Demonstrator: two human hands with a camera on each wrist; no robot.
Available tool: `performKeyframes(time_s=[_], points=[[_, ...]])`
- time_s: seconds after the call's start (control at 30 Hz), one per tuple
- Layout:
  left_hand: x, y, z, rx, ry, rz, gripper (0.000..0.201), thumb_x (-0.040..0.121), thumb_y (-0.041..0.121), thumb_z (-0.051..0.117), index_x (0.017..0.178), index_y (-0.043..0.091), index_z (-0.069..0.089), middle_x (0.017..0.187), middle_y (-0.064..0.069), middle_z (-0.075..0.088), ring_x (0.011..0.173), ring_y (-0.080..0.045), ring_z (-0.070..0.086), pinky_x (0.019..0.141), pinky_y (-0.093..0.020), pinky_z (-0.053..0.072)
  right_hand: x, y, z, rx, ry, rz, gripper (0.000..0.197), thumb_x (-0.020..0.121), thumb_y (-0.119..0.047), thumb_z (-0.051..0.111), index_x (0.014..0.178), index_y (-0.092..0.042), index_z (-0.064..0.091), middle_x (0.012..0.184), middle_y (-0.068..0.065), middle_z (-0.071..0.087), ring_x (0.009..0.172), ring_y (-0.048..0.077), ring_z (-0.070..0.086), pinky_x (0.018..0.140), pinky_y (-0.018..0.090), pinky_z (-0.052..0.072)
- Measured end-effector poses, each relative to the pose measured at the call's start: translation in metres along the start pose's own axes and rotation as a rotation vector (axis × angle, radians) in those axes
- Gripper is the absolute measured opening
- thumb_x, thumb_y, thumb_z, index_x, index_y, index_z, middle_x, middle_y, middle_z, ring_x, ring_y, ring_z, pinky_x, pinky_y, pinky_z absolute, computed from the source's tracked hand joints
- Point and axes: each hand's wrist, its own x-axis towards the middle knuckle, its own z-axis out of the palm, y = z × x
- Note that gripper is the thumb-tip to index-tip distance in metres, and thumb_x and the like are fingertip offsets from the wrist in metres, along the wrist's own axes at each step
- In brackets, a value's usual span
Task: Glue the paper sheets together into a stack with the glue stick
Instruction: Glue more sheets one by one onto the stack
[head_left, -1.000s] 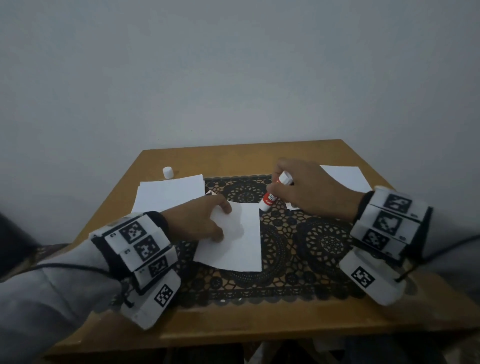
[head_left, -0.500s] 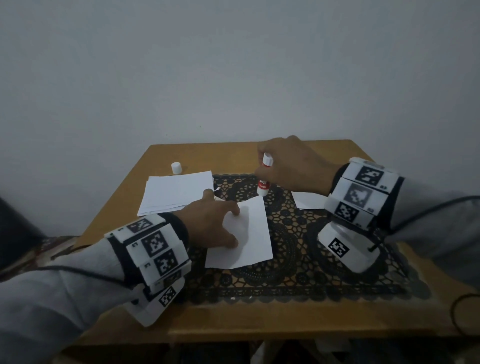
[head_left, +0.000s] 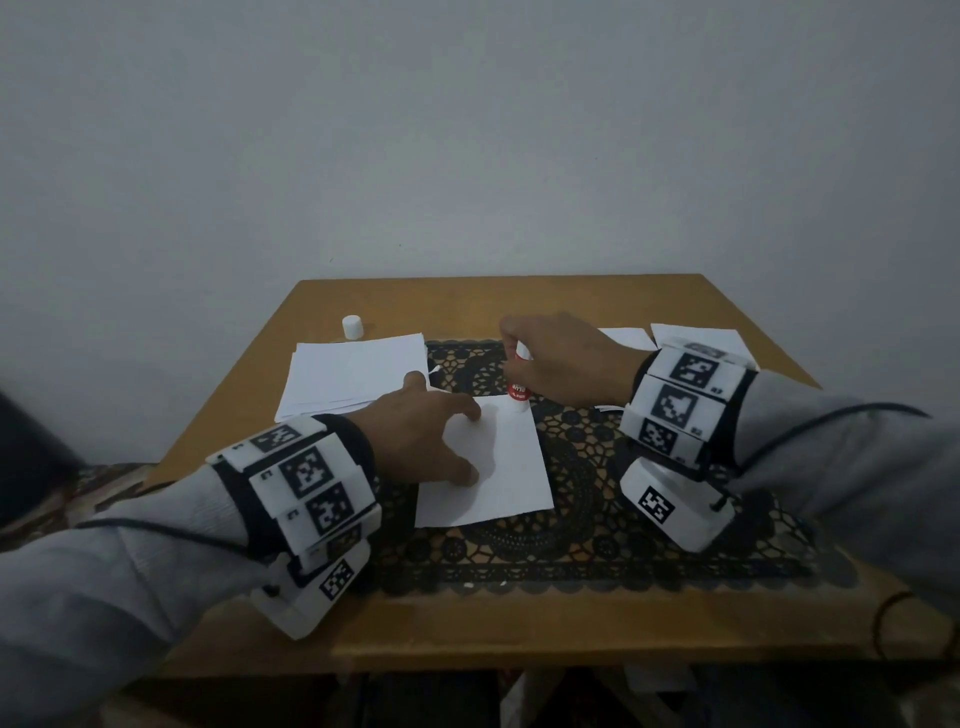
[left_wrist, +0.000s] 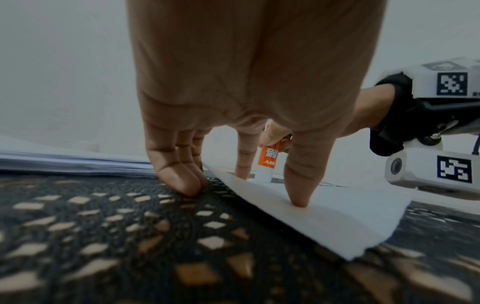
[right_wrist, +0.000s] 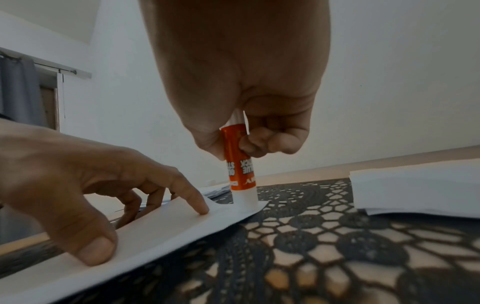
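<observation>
A single white paper sheet (head_left: 498, 467) (left_wrist: 324, 214) (right_wrist: 155, 230) lies on the dark lace mat (head_left: 597, 499). My left hand (head_left: 431, 441) (left_wrist: 246, 181) (right_wrist: 109, 214) presses it flat with straight index finger and thumb, the other fingertips resting on the mat. My right hand (head_left: 550, 364) (right_wrist: 233, 144) grips an orange and white glue stick (head_left: 518, 387) (left_wrist: 267, 162) (right_wrist: 240, 168). The stick stands upright with its tip down on the sheet's far right corner. A pile of white sheets (head_left: 353, 374) lies at the left.
The white glue cap (head_left: 352, 327) stands on the wooden table (head_left: 519, 306) behind the left pile. More white sheets (head_left: 691, 338) (right_wrist: 415, 191) lie at the far right, partly behind my right wrist. A plain wall rises close behind the table.
My right hand swung the glue stick from tilted to upright and brought its tip down onto the sheet's far corner. The left hand stayed pressed on the sheet.
</observation>
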Motion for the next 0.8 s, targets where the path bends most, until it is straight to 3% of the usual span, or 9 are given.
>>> performKeyframes(time_s=[0.1,0.17,0.23,0.4,0.57,0.67,0.8], points=[[0.0,0.0,0.002,0.014,0.002,-0.013,0.071,0.079,0.052,0.068,0.141,0.04,0.035,0.131,-0.008,0.033,0.112,-0.024,0.047,0.096,-0.031,0.04,-0.005,-0.002,0.0,0.026,-0.003,0.004,0.012,0.094,-0.025,0.052,0.088,-0.016,0.049,0.088,0.004,0.059,0.076,0.019,0.049,0.059,0.03,0.035],[0.0,0.001,0.002,0.017,0.005,-0.018,0.071,0.08,0.052,0.068,0.141,0.04,0.035,0.133,-0.008,0.032,0.115,-0.025,0.047,0.097,-0.031,0.04,-0.011,-0.005,0.0,0.049,0.001,0.004,0.013,0.093,-0.026,0.052,0.088,-0.014,0.051,0.09,0.004,0.061,0.08,0.021,0.052,0.065,0.034,0.04],[0.0,0.001,0.002,0.018,0.008,-0.018,0.071,0.08,0.051,0.068,0.142,0.039,0.035,0.133,-0.008,0.032,0.116,-0.026,0.047,0.098,-0.031,0.04,-0.018,-0.007,0.0,0.065,-0.006,-0.002,0.013,0.092,-0.027,0.054,0.087,-0.014,0.051,0.089,0.003,0.062,0.081,0.021,0.053,0.068,0.036,0.042],[-0.001,0.002,0.002,0.018,0.004,-0.02,0.071,0.081,0.051,0.067,0.142,0.039,0.034,0.133,-0.009,0.032,0.117,-0.026,0.047,0.096,-0.03,0.039,-0.04,-0.014,-0.002,0.085,-0.039,-0.03,0.013,0.091,-0.026,0.055,0.084,-0.017,0.05,0.074,-0.006,0.054,0.064,0.008,0.044,0.056,0.028,0.033],[0.001,0.001,0.005,0.012,0.005,-0.026,0.071,0.079,0.052,0.069,0.14,0.04,0.036,0.129,-0.007,0.034,0.114,-0.024,0.048,0.092,-0.028,0.039,-0.059,-0.02,0.0,0.102,-0.056,-0.059,0.012,0.089,-0.027,0.056,0.081,-0.02,0.048,0.068,-0.007,0.053,0.063,0.01,0.047,0.057,0.03,0.035],[0.004,-0.002,0.0,-0.017,-0.007,-0.033,0.072,0.079,0.049,0.07,0.141,0.038,0.035,0.131,-0.007,0.035,0.116,-0.024,0.046,0.096,-0.03,0.039,-0.069,-0.022,0.002,0.13,-0.067,-0.067,0.013,0.088,-0.028,0.057,0.081,-0.023,0.048,0.066,-0.007,0.053,0.061,0.01,0.048,0.056,0.031,0.037],[0.015,-0.006,-0.014,-0.204,0.184,0.03,0.064,0.081,0.033,0.073,0.137,0.028,0.043,0.127,-0.001,0.05,0.106,-0.017,0.051,0.087,-0.027,0.041,-0.076,-0.024,0.002,0.146,-0.079,-0.076,0.011,0.089,-0.03,0.056,0.087,-0.02,0.051,0.072,-0.008,0.059,0.065,0.012,0.052,0.06,0.033,0.043]])
